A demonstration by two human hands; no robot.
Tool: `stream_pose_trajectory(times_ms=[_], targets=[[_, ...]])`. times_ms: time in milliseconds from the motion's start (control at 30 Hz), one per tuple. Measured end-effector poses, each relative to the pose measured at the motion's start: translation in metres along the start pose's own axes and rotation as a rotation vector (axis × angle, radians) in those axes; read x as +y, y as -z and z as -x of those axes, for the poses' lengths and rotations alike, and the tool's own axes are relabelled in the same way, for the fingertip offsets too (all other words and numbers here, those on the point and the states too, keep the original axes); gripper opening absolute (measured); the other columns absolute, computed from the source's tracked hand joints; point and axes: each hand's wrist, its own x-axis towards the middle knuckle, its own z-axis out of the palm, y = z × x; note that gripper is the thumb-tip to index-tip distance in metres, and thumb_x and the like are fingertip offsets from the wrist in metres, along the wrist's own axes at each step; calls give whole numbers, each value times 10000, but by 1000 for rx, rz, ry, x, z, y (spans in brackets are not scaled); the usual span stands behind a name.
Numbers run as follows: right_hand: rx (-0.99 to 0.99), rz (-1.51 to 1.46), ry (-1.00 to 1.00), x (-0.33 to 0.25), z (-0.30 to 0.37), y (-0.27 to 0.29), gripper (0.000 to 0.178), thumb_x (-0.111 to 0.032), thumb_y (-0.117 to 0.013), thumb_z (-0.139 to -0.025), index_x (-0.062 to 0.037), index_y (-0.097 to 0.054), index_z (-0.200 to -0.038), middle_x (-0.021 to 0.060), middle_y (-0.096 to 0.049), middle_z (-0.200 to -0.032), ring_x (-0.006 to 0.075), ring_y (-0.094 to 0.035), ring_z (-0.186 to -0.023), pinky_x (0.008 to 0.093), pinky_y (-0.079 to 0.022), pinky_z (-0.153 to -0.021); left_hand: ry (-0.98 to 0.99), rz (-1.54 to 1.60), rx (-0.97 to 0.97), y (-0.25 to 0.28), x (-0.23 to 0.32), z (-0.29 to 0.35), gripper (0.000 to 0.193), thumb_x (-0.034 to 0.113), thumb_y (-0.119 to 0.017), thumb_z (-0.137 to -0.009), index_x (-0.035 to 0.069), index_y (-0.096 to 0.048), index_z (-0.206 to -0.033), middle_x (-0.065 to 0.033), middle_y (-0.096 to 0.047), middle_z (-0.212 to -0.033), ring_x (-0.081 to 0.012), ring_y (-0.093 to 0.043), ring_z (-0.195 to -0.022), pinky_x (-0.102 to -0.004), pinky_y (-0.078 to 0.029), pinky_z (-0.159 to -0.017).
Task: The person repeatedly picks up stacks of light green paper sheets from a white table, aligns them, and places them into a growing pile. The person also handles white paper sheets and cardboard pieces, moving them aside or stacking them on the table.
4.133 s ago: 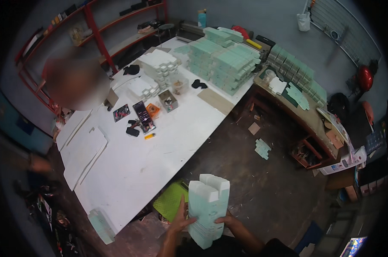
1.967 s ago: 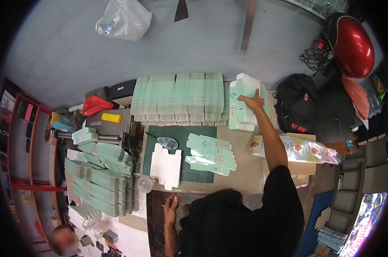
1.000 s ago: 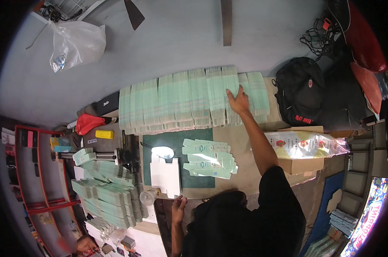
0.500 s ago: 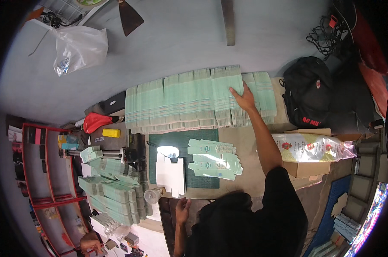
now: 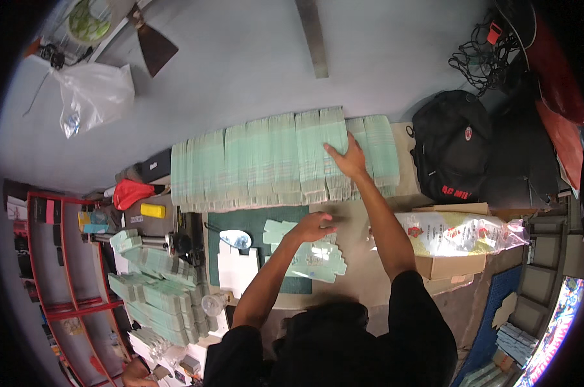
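Along the wall stands a long row of pale green flat cartons, packed on edge. At the row's right part my right hand grips some of these cartons, thumb on their face and fingers round the right side. Lower down, my left hand hangs over a few flat green box blanks, fingers stretched out and holding nothing. My left forearm and hand hide part of those blanks. They lie partly on a dark green cutting mat. To their left are white blanks and a shiny white oval dish.
Stacked green cartons and a clear jar stand at the left. On the right, a printed plastic pack lies over a cardboard box, below a black backpack. Another person's hand shows at lower left.
My left hand has come up from the table's front edge to above the green blanks. My right hand stays at the row of cartons. The whole view has shifted slightly.
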Motion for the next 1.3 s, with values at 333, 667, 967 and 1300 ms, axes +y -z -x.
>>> stream_pose_trajectory(times_ms=[333, 667, 967, 1300], targets=[[-7, -132, 32, -1, 3, 17, 974, -602, -770, -873, -26, -409, -1571, 311, -578, -1410, 457, -582, -1317, 507, -473, -1117, 102, -170, -2, 17, 15, -32, 642, 509, -705, -958, -39, -698, -1291, -271, -719, -1242, -417, -675, -1208, -466, -516, -1074], [-68, -192, -10, 20, -5, 13, 961, -631, -659, -952, -28, -340, -1629, 279, -497, -1558, 413, -500, -1439, 469, -380, -1201, 116, -98, 26, 14, 29, -34, 735, 549, -714, -937, -28, -628, -1385, -292, -678, -1317, -439, -651, -1235, -481, -496, -1090], [-4, -159, -22, 17, -7, 4, 873, -585, -665, -976, -45, -394, -1607, 259, -532, -1540, 395, -514, -1431, 446, -387, -1195, 60, -58, -91, -5, 44, -56, 749, 555, -725, -944, -15, -618, -1419, -264, -661, -1383, -412, -628, -1299, -465, -477, -1122], [-13, 68, -1, -8, -8, 6, 1038, -609, -653, -964, -25, -159, -1664, 351, -472, -1516, 511, -516, -1364, 558, -423, -1147, 49, 29, -58, -22, 36, 32, 631, 471, -706, -992, -26, -634, -1374, -238, -692, -1348, -381, -679, -1231, -439, -523, -1058]])
